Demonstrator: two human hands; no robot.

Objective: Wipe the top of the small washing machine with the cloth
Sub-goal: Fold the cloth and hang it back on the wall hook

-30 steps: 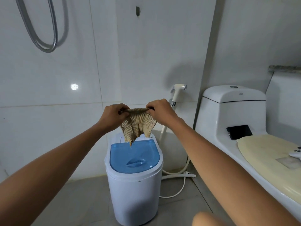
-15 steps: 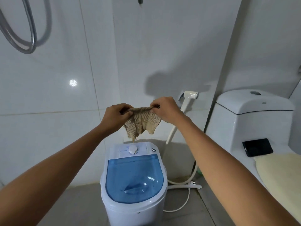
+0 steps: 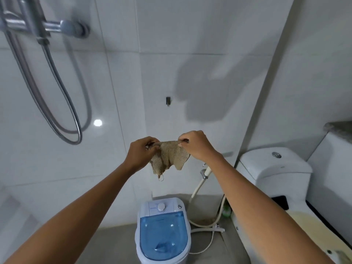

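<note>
Head view: two hands, left hand (image 3: 142, 152) and right hand (image 3: 198, 147), hold one cloth (image 3: 169, 158).

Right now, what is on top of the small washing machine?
The washing machine top carries a blue lid and a white dial. The cloth hangs above it. The drum inside stays unclear.
</note>
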